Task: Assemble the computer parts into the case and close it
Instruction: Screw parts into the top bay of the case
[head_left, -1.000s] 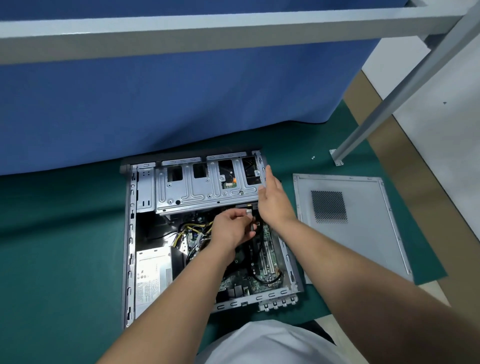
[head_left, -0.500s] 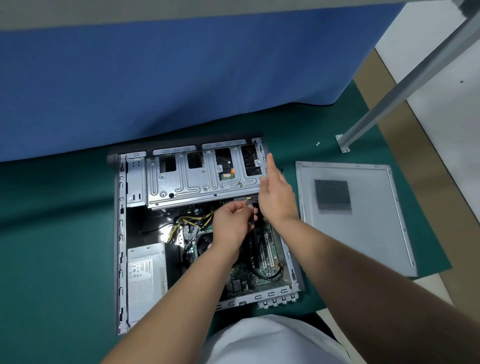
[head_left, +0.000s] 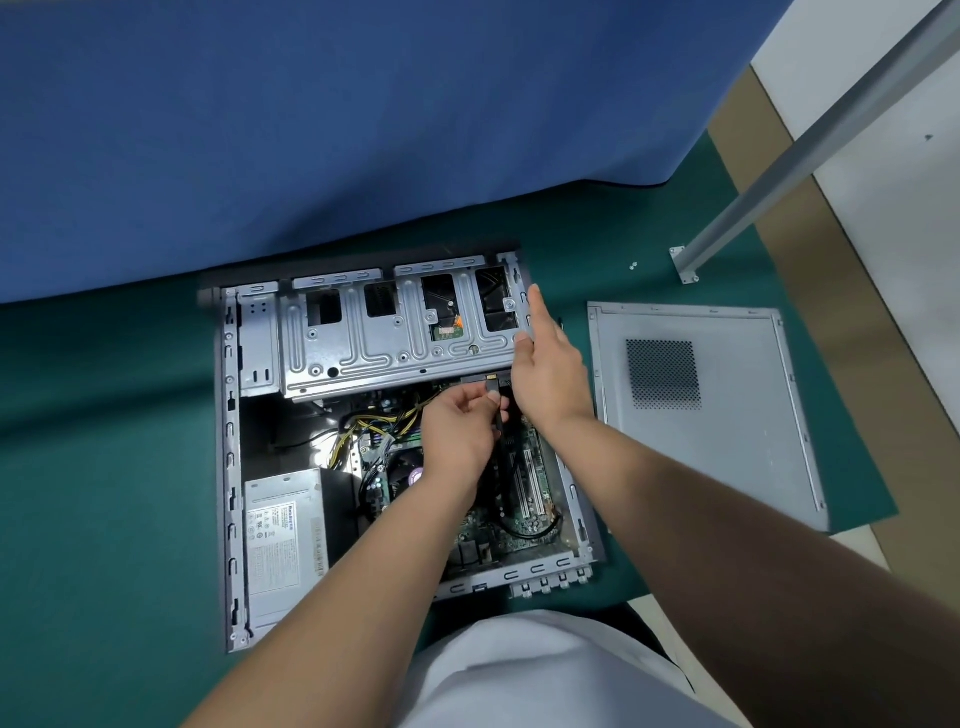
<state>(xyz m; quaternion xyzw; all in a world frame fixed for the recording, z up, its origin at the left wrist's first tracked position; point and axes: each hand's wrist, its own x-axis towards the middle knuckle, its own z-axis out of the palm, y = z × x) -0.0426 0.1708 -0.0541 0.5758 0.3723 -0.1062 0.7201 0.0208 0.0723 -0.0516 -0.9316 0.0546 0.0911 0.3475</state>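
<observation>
An open grey computer case (head_left: 228, 467) lies on its side on the green mat. Its metal drive cage (head_left: 374, 338) spans the far end, with a hard drive showing through a cut-out. My left hand (head_left: 460, 431) pinches a black cable connector (head_left: 491, 387) just under the cage's near right corner. My right hand (head_left: 548, 364) rests with straight fingers against the cage's right edge. The motherboard (head_left: 530, 483) and yellow-black wires (head_left: 363, 423) lie below my hands. The power supply (head_left: 283, 535) sits in the near left corner. The grey side panel (head_left: 727, 415) lies flat right of the case.
A blue cloth (head_left: 363, 130) hangs behind the case. A slanted metal frame leg (head_left: 779, 176) stands on the mat at the far right, with two small screws (head_left: 632, 266) near its foot. Bare green mat (head_left: 104, 467) stretches left of the case.
The view has tilted downward, so the case sits higher in the frame. Both hands keep their places at the cage's right corner; the left fingers have shifted slightly on the connector.
</observation>
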